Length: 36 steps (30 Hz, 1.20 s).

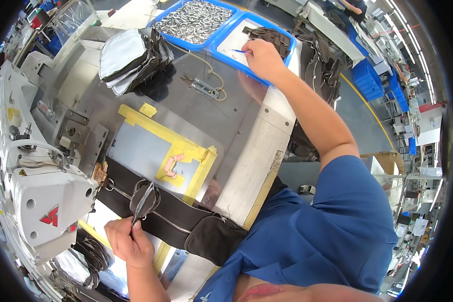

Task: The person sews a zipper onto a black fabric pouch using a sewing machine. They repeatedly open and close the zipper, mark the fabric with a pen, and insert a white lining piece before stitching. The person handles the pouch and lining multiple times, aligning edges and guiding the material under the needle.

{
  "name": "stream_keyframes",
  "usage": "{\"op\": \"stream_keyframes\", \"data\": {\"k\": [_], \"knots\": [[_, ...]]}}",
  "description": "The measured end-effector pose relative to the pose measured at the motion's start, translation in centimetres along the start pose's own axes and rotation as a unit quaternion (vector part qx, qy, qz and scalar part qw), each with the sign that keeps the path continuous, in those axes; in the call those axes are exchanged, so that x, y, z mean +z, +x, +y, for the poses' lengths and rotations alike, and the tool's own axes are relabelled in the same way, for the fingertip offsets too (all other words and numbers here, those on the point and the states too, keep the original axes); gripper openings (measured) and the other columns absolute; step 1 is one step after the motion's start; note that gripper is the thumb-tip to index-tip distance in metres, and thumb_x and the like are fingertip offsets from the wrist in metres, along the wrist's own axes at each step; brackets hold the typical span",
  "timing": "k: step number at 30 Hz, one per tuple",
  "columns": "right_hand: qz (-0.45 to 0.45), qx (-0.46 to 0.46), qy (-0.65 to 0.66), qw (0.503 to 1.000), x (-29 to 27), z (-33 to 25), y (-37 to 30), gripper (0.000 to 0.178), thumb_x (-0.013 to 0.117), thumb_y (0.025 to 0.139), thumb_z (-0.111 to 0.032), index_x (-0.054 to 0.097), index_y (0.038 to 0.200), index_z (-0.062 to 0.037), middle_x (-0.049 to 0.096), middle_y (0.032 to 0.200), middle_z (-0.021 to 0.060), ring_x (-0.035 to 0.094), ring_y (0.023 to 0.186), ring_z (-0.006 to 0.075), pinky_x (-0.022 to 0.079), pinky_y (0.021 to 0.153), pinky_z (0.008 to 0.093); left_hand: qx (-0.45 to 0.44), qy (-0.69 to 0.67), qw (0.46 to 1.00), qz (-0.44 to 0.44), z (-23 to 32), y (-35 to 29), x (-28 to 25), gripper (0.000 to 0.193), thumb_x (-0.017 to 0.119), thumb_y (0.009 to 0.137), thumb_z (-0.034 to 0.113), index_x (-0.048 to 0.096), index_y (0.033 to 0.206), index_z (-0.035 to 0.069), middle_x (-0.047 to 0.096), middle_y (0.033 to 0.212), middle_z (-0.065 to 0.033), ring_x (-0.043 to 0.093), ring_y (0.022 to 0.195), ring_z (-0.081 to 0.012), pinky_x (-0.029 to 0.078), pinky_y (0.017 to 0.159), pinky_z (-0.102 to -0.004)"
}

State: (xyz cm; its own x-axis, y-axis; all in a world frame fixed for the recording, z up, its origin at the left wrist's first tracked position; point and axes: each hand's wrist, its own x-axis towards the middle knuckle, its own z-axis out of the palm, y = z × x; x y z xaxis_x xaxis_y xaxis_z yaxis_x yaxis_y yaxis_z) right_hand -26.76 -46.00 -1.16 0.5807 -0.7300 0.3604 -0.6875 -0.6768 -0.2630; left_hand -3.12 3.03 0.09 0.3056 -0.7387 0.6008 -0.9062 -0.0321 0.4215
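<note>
My left hand (130,242) pinches the edge of a small dark zippered pouch piece (145,199), which stands folded up with a pale lining showing. Under it lies a long dark fabric strip (171,224) with a metal zipper, a ring at its far left end and a rounded pocket (215,240) at its near right end. Away to the upper right, my right hand (262,59) is closed on a thin blue pen-like stick (238,51). It hovers over a white-lined blue tray (226,48), beside a pile of dark brown fabric tabs (269,40).
A sewing machine (53,201) stands at the left. Metal rings (194,20) fill the neighbouring blue tray. Thread snips (202,86) on a cord and a stack of lined fabric pieces (128,60) lie on the table. Yellow tape (161,128) frames a plate near the strip.
</note>
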Motion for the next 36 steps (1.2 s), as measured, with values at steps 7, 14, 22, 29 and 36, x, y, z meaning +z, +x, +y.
{"op": "stream_keyframes", "data": {"k": [7,14,22,29,36], "knots": [[-0.011,0.018,0.007,1.0,0.5,-0.3,-0.3,0.02,0.063,0.093,-0.01,0.075,0.107,-0.0031,0.07,0.105,0.0214,0.068,0.102,0.0396,0.054,0.093,0.0466,0.001,-0.006,1.0,-0.001,-0.2,-0.2,0.1,0.01,0.067,0.097,0.004,0.065,0.102,-0.005,0.065,0.087,-0.0158,0.056,0.076,-0.0324,0.045,0.068,-0.042],[-0.019,0.021,0.02,0.999,0.6,-0.4,-0.2,0.02,0.062,0.093,-0.01,0.075,0.107,-0.0034,0.07,0.105,0.0218,0.068,0.102,0.04,0.054,0.093,0.0467,-0.007,-0.008,1.0,-0.007,-0.2,-0.1,0.1,0.01,0.067,0.097,0.004,0.065,0.102,-0.005,0.064,0.087,-0.0153,0.056,0.076,-0.032,0.045,0.068,-0.0418],[-0.018,0.02,0.03,0.999,0.8,-0.3,0.3,0.02,0.062,0.094,-0.01,0.075,0.106,-0.0029,0.07,0.106,0.0223,0.069,0.101,0.0408,0.054,0.092,0.0472,-0.008,-0.008,1.0,-0.006,-0.1,0.0,0.0,0.01,0.067,0.097,0.003,0.065,0.102,-0.004,0.065,0.088,-0.0155,0.057,0.077,-0.0325,0.046,0.07,-0.0422],[-0.025,0.007,0.025,0.999,1.0,-0.7,1.4,0.021,0.062,0.094,-0.011,0.076,0.107,-0.0033,0.071,0.107,0.022,0.068,0.104,0.0406,0.054,0.094,0.0475,-0.011,-0.003,1.0,-0.013,0.0,0.0,-0.1,0.009,0.067,0.095,0.002,0.065,0.102,-0.004,0.066,0.089,-0.0153,0.058,0.078,-0.0327,0.047,0.072,-0.0428],[-0.04,-0.018,-0.025,0.999,0.7,-1.4,2.9,0.025,0.059,0.096,-0.009,0.076,0.113,-0.0028,0.069,0.112,0.0245,0.067,0.11,0.0415,0.053,0.099,0.0498,-0.011,-0.003,1.0,-0.006,0.1,0.2,-0.1,0.01,0.069,0.093,0.002,0.065,0.101,-0.003,0.066,0.088,-0.0148,0.058,0.077,-0.0325,0.048,0.072,-0.0424]]}}
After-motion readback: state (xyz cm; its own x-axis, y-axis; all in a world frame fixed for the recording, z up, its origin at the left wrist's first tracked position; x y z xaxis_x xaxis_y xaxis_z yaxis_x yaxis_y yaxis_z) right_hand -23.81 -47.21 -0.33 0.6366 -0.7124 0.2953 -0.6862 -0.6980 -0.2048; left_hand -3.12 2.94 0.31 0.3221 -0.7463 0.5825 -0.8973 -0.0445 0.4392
